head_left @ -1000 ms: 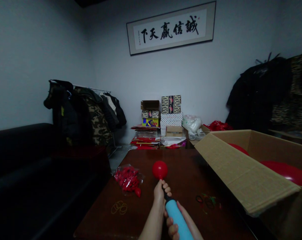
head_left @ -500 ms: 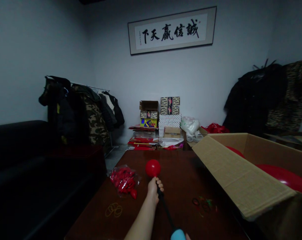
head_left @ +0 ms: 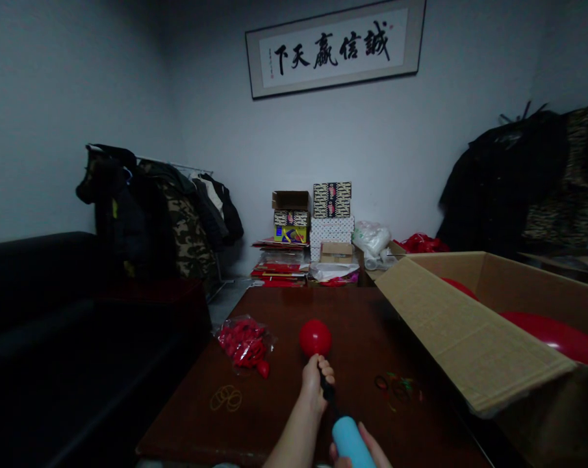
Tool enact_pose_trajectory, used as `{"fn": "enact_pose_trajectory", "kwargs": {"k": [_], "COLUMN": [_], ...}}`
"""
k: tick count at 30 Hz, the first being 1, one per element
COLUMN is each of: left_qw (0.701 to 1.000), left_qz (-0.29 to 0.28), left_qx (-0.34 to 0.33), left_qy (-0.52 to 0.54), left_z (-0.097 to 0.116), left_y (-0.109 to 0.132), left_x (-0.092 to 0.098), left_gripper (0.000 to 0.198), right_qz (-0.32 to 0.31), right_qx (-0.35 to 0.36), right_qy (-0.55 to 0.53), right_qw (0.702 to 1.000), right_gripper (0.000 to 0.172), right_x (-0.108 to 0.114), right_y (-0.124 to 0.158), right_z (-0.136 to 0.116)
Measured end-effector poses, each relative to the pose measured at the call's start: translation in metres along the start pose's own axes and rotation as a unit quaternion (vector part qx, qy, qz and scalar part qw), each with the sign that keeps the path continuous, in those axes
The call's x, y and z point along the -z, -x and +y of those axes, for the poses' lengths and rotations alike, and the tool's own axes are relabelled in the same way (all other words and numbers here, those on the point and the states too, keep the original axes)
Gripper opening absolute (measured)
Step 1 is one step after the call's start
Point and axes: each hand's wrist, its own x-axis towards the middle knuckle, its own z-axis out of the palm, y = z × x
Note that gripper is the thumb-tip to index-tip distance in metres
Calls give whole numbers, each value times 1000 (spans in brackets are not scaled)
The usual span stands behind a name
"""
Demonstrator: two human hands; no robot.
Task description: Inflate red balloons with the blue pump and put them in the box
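A small, round, partly inflated red balloon (head_left: 316, 338) sits at the front end of a hand pump. My left hand (head_left: 316, 380) is closed around the balloon's neck and the pump's black end. Behind it, the light blue pump barrel (head_left: 351, 442) rests in the grip of my right hand (head_left: 371, 448), partly cut off by the bottom edge. To the left of my hands lies a clear plastic bag of red balloons (head_left: 245, 341), with one balloon poking out. Several yellowish rubber bands (head_left: 226, 398) lie nearer to me on the brown table (head_left: 274, 305).
On the right, an open cardboard box (head_left: 469, 331) holds large red balloons (head_left: 551, 335), its flap leaning over the table. Small coloured bands (head_left: 396, 387) lie beside it. Stacked boxes (head_left: 331, 231) stand past the far end. A black sofa (head_left: 45, 338) is at the left.
The blue barrel has slid forward toward my left hand, so less black shaft shows. The balloon looks slightly larger. Both hands and the balloon have shifted right in view.
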Motion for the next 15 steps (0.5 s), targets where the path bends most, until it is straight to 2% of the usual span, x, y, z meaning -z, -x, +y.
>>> {"fn": "enact_pose_trajectory", "kwargs": {"k": [5,9,12,15], "left_qw": [998,999,999,999], "left_qz": [-23,-18,-9,-7], "left_qx": [51,23,10,5], "left_qy": [-21,-40,-46,-43], "left_z": [-4,6,8,7], "left_y": [12,13,11,8], "left_x": [0,7,13,14], "left_gripper": [22,21,21,20], "right_qz": [-52,-77,-78,-52], "right_qx": [-7,-24,-39,-32], "right_qy": [-55,-78,-98,-104], "right_qw": [997,994,991,993], "right_gripper": [53,53,54,54], "right_x": [-19,-19,-18,-21], "right_y": [-11,-19,-21,-16], "right_z": [-5,1,4,8]}}
